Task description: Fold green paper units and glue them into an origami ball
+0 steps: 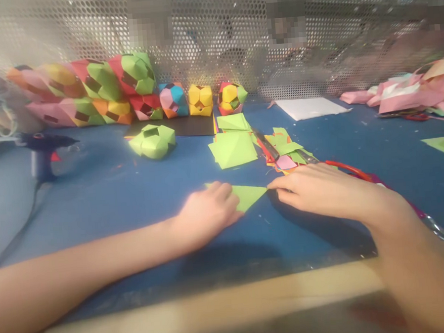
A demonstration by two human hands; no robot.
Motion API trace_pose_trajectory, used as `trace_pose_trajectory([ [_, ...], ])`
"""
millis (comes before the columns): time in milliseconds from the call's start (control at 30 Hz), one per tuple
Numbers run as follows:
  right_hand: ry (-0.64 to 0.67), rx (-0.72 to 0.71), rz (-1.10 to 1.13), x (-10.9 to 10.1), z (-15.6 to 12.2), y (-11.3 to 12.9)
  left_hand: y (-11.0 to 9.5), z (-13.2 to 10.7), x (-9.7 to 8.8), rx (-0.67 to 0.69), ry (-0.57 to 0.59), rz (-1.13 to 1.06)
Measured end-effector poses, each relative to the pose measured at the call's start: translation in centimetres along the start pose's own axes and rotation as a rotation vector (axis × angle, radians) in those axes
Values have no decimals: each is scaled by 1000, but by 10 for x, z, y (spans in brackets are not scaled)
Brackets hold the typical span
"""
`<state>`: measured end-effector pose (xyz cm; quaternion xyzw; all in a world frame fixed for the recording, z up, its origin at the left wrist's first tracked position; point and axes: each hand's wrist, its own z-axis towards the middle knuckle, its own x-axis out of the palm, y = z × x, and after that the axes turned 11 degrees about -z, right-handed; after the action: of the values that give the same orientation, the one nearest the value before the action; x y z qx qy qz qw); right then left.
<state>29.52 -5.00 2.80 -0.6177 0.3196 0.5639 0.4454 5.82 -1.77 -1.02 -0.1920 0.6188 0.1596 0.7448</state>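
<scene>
A green paper triangle lies on the blue table. My left hand rests on its left part, fingers curled down and pressing it flat. My right hand pinches the triangle's right tip with the fingertips together. Just beyond lie folded green paper squares and a green paper ball.
Colourful folded paper balls line the perforated back wall. A blue glue gun stands at the left. Paper scraps and a cutter lie centre-right, red-handled scissors behind my right hand, white paper and pink scraps at the back right.
</scene>
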Motion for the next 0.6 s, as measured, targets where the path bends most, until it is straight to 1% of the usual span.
trace_pose_trajectory([
  [100,-55,47,-38,-2,6,8,1,0,2,23,-27,15],
  [167,-67,5,20,-6,11,19,2,1,3,67,-53,17],
  [200,-40,-35,58,-9,13,24,3,1,4,92,-65,15],
  [267,67,-82,89,-13,16,33,4,3,4,136,-73,13],
  [333,153,-79,58,-14,16,36,4,3,3,156,-64,29],
  [367,169,-69,32,-14,14,35,4,2,2,155,-59,50],
  [433,160,-53,-14,-13,11,31,3,1,0,126,-49,110],
  [500,139,-23,-57,-11,8,25,1,-1,-3,56,-35,162],
  [600,162,36,-112,-13,5,20,-1,-3,-5,-42,-9,190],
])
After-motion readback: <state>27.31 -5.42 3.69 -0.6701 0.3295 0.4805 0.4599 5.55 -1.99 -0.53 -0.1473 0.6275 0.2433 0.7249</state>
